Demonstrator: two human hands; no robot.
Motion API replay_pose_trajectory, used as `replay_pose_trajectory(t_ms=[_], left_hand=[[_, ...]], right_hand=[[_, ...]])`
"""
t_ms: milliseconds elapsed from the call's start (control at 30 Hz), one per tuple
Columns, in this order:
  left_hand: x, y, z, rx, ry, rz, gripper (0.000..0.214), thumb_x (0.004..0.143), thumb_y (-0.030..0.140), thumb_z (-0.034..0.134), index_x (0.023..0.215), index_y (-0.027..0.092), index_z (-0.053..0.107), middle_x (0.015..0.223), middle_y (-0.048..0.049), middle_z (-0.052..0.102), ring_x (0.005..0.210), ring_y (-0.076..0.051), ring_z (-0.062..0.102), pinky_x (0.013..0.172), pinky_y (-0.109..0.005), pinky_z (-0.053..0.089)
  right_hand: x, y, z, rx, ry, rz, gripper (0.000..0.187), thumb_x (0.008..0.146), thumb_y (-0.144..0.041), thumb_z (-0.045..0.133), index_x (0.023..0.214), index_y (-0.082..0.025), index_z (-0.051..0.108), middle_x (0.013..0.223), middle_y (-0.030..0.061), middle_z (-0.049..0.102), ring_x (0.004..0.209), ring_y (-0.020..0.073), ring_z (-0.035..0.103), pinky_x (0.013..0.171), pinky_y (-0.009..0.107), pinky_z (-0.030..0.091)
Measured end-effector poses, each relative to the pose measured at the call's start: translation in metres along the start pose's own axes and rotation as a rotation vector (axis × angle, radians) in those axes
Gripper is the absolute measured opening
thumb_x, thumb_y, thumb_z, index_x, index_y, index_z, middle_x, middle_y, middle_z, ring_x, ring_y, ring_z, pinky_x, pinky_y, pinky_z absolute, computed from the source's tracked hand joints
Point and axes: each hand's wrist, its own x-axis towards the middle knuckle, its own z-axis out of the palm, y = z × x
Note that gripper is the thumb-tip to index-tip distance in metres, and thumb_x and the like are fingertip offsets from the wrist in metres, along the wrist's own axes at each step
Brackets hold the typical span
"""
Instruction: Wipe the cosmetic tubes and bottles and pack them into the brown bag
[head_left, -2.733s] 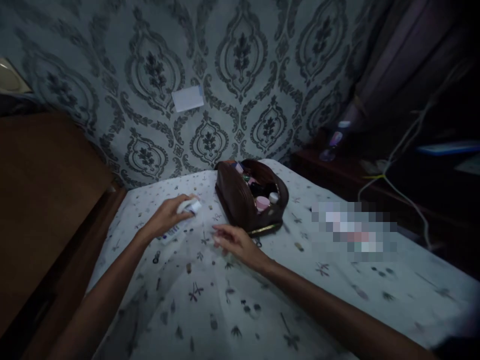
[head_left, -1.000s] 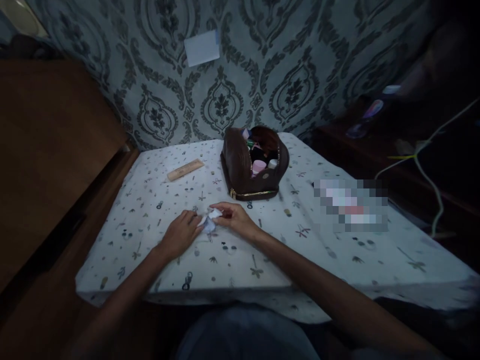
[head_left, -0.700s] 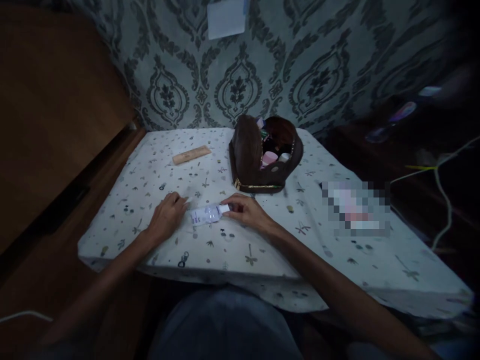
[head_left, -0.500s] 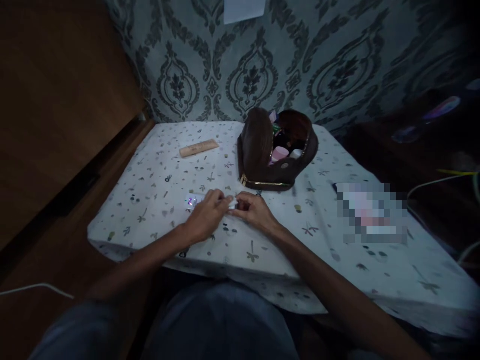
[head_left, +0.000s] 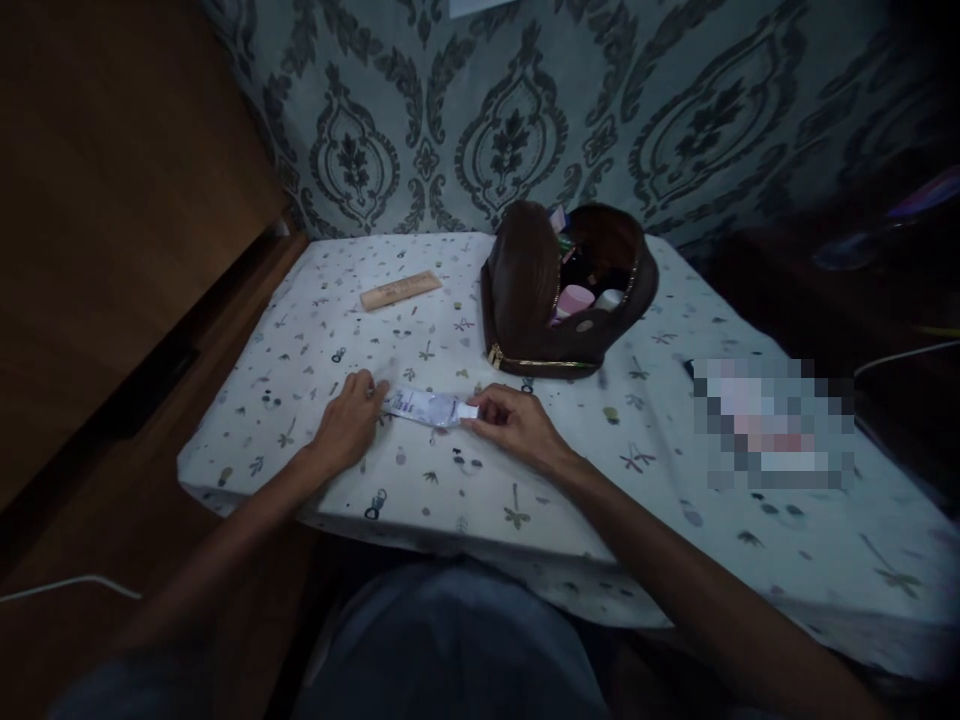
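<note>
A whitish squeeze tube (head_left: 426, 406) with purple print lies level between my hands, low over the patterned cloth. My right hand (head_left: 517, 422) pinches its white cap end. At the other end, my left hand (head_left: 351, 418) is closed with thumb and fingertips at the tube's flat tail. A tan tube (head_left: 401, 291) rests on the cloth beyond my left hand. Behind my right hand stands a brown toiletry bag (head_left: 529, 290), unzipped, with a pink-lidded item (head_left: 576, 299) and a white-lidded item (head_left: 609, 300) among its contents.
A white printed cloth (head_left: 465, 500) covers the table. At the right lies a pixelated, blurred-out object (head_left: 776, 420). Patterned wallpaper (head_left: 420, 110) rises behind the table, and a wooden panel (head_left: 127, 160) borders its left side. A pale cable (head_left: 907, 352) runs at the far right.
My left hand has slid left along the tube to its tail, uncovering the tube's middle. My right hand stays at the cap end. The view has shifted slightly.
</note>
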Motion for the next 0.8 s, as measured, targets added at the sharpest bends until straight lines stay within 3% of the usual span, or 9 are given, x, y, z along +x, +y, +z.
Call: replay_pose_trajectory(t_ms=[100, 167, 267, 367, 467, 633, 800], left_hand=[[-0.001, -0.01, -0.009, -0.068, -0.009, -0.084, 0.034, 0.089, 0.008, 0.038, 0.117, 0.017, 0.056, 0.108, -0.01, 0.051, 0.1, -0.024, 0.049, 0.07, -0.032, 0.046], [-0.001, -0.004, -0.013, -0.176, 0.046, -0.117, 0.029, 0.094, 0.015, 0.036, 0.116, 0.018, 0.056, 0.104, -0.0075, 0.051, 0.094, -0.021, 0.049, 0.074, -0.033, 0.046], [-0.002, 0.025, -0.013, -0.306, 0.098, -0.052, 0.033, 0.098, 0.019, 0.033, 0.127, 0.02, 0.049, 0.105, -0.0062, 0.051, 0.09, -0.019, 0.05, 0.078, -0.032, 0.047], [-0.006, 0.06, -0.006, -0.341, 0.042, 0.102, 0.042, 0.096, 0.014, 0.035, 0.136, 0.021, 0.042, 0.112, -0.0079, 0.053, 0.095, -0.019, 0.051, 0.079, -0.031, 0.048], [-0.01, 0.073, 0.0, -0.276, -0.017, 0.148, 0.051, 0.09, 0.006, 0.037, 0.139, 0.02, 0.04, 0.117, -0.0106, 0.052, 0.106, -0.023, 0.05, 0.082, -0.035, 0.048], [-0.013, 0.04, -0.007, -0.122, -0.106, 0.04, 0.051, 0.09, 0.006, 0.036, 0.139, 0.019, 0.042, 0.119, -0.0121, 0.051, 0.11, -0.026, 0.048, 0.078, -0.034, 0.047], [-0.012, 0.0, -0.014, -0.179, -0.098, -0.146, 0.037, 0.096, 0.018, 0.036, 0.131, 0.019, 0.05, 0.107, -0.0085, 0.051, 0.094, -0.023, 0.049, 0.07, -0.031, 0.043]], right_hand=[[-0.001, -0.001, 0.0, -0.014, -0.004, -0.023, 0.018, 0.077, -0.035, 0.071, 0.081, -0.018, 0.07, 0.065, -0.0025, 0.054, 0.057, 0.0107, 0.047, 0.053, 0.023, 0.037], [-0.001, -0.001, 0.0, -0.043, -0.001, -0.046, 0.019, 0.079, -0.037, 0.071, 0.082, -0.018, 0.07, 0.068, -0.0014, 0.056, 0.058, 0.0113, 0.049, 0.054, 0.023, 0.038], [-0.003, 0.0, -0.001, -0.086, 0.002, -0.098, 0.019, 0.081, -0.037, 0.07, 0.085, -0.019, 0.07, 0.071, -0.0003, 0.057, 0.059, 0.0118, 0.051, 0.055, 0.024, 0.04], [-0.003, 0.002, -0.001, -0.103, 0.008, -0.143, 0.017, 0.082, -0.035, 0.069, 0.087, -0.019, 0.07, 0.072, -0.0003, 0.056, 0.059, 0.0117, 0.052, 0.057, 0.024, 0.041], [-0.004, 0.004, -0.001, -0.111, 0.022, -0.157, 0.016, 0.082, -0.034, 0.069, 0.086, -0.018, 0.07, 0.072, -0.0005, 0.056, 0.058, 0.0118, 0.051, 0.057, 0.025, 0.041], [-0.006, 0.002, -0.001, -0.119, 0.019, -0.139, 0.017, 0.083, -0.034, 0.069, 0.092, -0.019, 0.07, 0.074, -0.0002, 0.058, 0.06, 0.0123, 0.052, 0.057, 0.025, 0.042], [-0.007, 0.001, -0.003, -0.134, -0.019, -0.177, 0.024, 0.088, -0.034, 0.066, 0.107, -0.02, 0.071, 0.082, 0.0024, 0.061, 0.067, 0.0145, 0.056, 0.062, 0.027, 0.047]])
